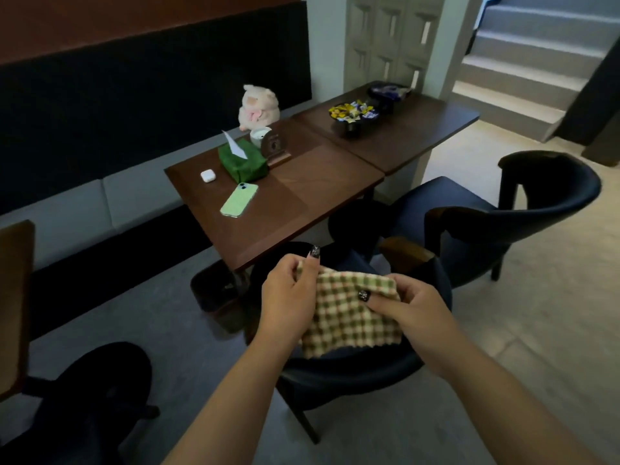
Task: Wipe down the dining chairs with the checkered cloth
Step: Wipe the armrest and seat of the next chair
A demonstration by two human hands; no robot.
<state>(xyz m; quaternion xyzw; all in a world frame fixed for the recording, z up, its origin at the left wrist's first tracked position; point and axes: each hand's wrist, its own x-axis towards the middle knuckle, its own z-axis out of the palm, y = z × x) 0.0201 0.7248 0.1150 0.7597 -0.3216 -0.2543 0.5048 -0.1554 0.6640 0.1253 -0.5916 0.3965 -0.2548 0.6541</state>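
A green, brown and cream checkered cloth (349, 313) hangs in the air between my hands, above a dark blue dining chair (352, 374). My left hand (288, 297) pinches the cloth's upper left corner. My right hand (412, 313) pinches its upper right edge. The cloth touches neither chair. A second dark blue chair (523, 213) stands to the right, pushed near the table. A third dark chair (100, 391) shows at the lower left.
Two wooden tables (302, 203) stand ahead, carrying a green phone (239, 199), earbud case (208, 176), green tissue box (243, 161), plush toy (258, 107) and candy bowls (354, 112). A bench runs along the wall. A dark bin (218, 293) sits under the table. Stairs rise at the far right.
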